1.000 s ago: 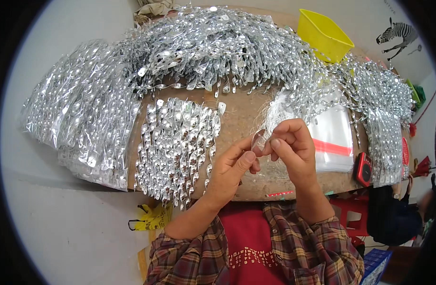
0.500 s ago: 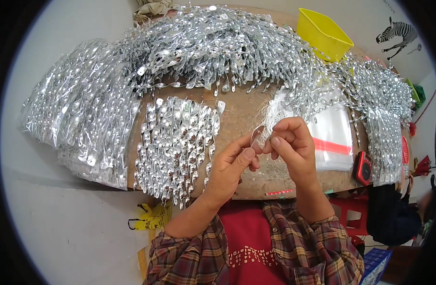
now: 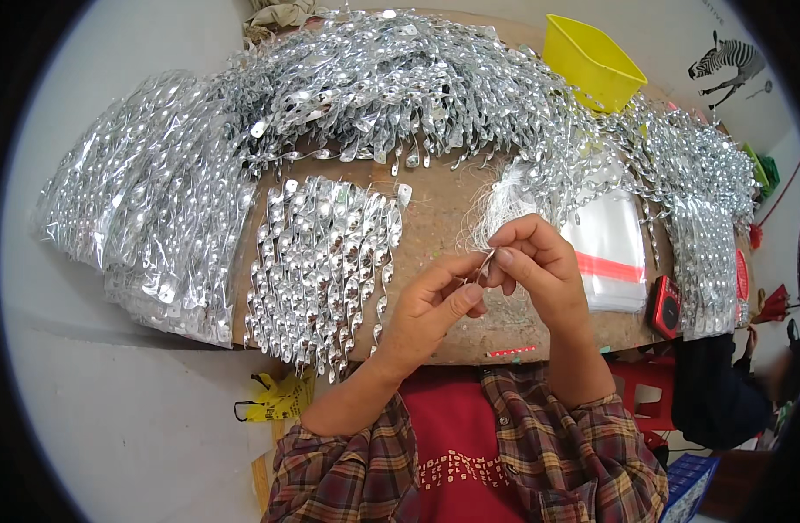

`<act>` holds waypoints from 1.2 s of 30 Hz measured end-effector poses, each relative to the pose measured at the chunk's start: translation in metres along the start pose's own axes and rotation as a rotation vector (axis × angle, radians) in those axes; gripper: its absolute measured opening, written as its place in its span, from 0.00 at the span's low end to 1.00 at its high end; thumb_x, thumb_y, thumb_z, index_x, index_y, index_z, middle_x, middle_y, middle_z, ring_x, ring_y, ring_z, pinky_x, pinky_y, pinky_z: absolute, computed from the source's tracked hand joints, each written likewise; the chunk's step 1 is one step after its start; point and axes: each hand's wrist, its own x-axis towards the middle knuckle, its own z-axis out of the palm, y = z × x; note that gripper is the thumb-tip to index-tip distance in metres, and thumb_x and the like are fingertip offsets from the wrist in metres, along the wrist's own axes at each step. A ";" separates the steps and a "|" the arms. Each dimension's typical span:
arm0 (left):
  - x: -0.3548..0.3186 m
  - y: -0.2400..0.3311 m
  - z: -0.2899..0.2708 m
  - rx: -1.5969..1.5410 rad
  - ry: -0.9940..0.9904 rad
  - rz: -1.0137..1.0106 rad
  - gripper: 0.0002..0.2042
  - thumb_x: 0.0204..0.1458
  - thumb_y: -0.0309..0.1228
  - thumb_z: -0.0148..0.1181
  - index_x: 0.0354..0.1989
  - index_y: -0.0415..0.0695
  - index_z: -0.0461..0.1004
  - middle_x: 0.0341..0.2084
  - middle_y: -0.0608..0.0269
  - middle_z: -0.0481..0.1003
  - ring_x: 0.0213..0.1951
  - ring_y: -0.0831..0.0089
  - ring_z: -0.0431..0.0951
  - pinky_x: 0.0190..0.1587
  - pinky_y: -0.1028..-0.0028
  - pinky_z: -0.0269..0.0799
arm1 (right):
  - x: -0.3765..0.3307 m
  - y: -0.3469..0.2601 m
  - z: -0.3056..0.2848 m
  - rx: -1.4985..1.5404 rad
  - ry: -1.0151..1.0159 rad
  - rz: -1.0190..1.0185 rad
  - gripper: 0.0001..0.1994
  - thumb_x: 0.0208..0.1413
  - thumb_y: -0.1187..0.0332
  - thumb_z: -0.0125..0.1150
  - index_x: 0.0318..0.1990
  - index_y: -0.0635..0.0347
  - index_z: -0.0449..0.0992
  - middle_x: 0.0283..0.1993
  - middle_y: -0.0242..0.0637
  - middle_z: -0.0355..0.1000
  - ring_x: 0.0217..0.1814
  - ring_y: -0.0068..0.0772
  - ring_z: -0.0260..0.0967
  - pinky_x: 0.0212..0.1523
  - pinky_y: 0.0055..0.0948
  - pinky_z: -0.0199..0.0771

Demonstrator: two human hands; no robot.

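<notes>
Head view: above the brown counter, the left hand and right hand meet fingertip to fingertip, both pinched shut on a small silver spiral piece, upright between them, nearer the right hand.

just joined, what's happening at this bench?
A person works with both hands over a brown table. The left hand and right hand meet, pinching a small silver piece between the fingertips. Beside them lie a row of silver spirals, a white thread tuft and clear bags.
</notes>
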 end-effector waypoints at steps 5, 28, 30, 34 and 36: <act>0.004 0.007 -0.002 0.026 0.048 0.104 0.14 0.55 0.28 0.52 0.49 0.37 0.68 0.37 0.64 0.72 0.36 0.78 0.71 0.40 0.79 0.67 | 0.000 -0.001 -0.003 0.001 -0.061 0.053 0.06 0.57 0.73 0.51 0.40 0.63 0.67 0.28 0.30 0.69 0.27 0.15 0.65 0.26 0.14 0.63; 0.026 0.003 0.010 0.105 0.066 0.115 0.10 0.52 0.23 0.53 0.44 0.40 0.69 0.40 0.62 0.67 0.37 0.77 0.69 0.39 0.79 0.67 | 0.015 0.011 -0.009 0.320 0.071 0.103 0.04 0.56 0.70 0.51 0.37 0.60 0.68 0.24 0.24 0.61 0.18 0.12 0.50 0.21 0.13 0.53; 0.021 0.007 0.014 0.052 -0.003 0.062 0.15 0.53 0.23 0.53 0.50 0.41 0.66 0.40 0.62 0.68 0.34 0.80 0.70 0.36 0.80 0.68 | 0.014 0.010 -0.015 0.324 0.094 0.105 0.04 0.57 0.71 0.51 0.37 0.59 0.68 0.23 0.24 0.61 0.17 0.11 0.49 0.21 0.13 0.52; 0.024 0.021 0.008 0.163 -0.096 0.046 0.18 0.53 0.24 0.54 0.54 0.43 0.65 0.39 0.63 0.69 0.31 0.82 0.69 0.34 0.82 0.68 | 0.014 0.005 -0.033 0.471 0.019 0.070 0.05 0.55 0.69 0.54 0.37 0.58 0.70 0.17 0.24 0.61 0.18 0.13 0.53 0.25 0.14 0.54; 0.021 0.024 0.005 0.339 -0.136 -0.001 0.19 0.53 0.25 0.54 0.55 0.44 0.66 0.38 0.64 0.70 0.31 0.82 0.69 0.34 0.82 0.67 | 0.014 0.007 -0.039 0.548 -0.047 0.124 0.05 0.55 0.68 0.54 0.36 0.58 0.70 0.16 0.26 0.62 0.17 0.13 0.53 0.26 0.15 0.55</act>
